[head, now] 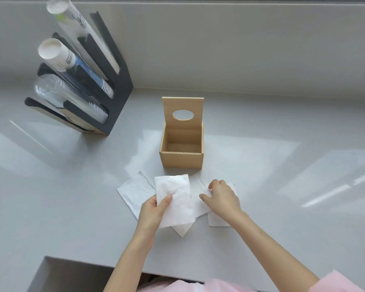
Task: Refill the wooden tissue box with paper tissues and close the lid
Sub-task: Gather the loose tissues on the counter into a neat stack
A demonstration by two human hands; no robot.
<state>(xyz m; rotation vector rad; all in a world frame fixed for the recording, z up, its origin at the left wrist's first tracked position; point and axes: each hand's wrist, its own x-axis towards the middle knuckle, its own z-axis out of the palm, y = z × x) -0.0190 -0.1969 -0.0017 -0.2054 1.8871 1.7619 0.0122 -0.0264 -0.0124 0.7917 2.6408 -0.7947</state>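
The wooden tissue box (181, 160) stands in the middle of the grey counter, empty inside. Its lid (182, 108), with an oval hole, stands upright at the back. In front of the box lie several white paper tissues, overlapping one another. My left hand (154, 209) holds one tissue (175, 199) by its left edge, lifted over the others. My right hand (221, 199) rests on the tissues at the right (216, 221), fingers curled and pinching an edge of one. Another flat tissue (135, 191) lies to the left.
A black cup dispenser rack (116, 81) with stacks of paper and clear plastic cups stands at the back left. The grey wall (240, 49) runs behind the box. The counter's front edge (76, 262) has a cut-out at the lower left.
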